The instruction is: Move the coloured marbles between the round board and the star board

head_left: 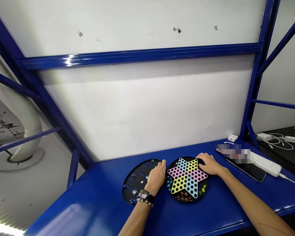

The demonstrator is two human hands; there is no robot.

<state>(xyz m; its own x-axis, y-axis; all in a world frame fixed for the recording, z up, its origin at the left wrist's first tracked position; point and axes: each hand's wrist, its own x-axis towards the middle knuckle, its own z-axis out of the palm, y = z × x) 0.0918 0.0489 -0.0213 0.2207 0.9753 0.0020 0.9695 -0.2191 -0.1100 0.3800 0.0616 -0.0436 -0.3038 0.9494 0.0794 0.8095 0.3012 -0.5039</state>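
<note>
A star-shaped game board in pastel pink, yellow and blue, studded with black dots (185, 174), sits in a round black tray (201, 196) near the back edge of a glossy blue metal bench (108, 196). Small glossy teal pieces (169, 184) fill the tray's left side, reddish-brown pieces (184, 197) its front and yellow-green pieces (203, 189) its front right. A person's right hand (208, 164) rests at the tray's back-right rim; whether its grip is clamped there cannot be told. The left hand (157, 177), fingers curled, lies over the right side of a round black disc dotted with blue (137, 179) just beside the tray; its grip, too, cannot be made out. Shiny marbles (134, 192) dot the disc. A dark-strapped wristwatch (143, 194) and a beaded bracelet (148, 204) circle the left wrist. Toward the bench's right edge lie a black phone (254, 173) and a long white power strip (267, 164), with a small white adapter (232, 138) at the back-right corner
</note>
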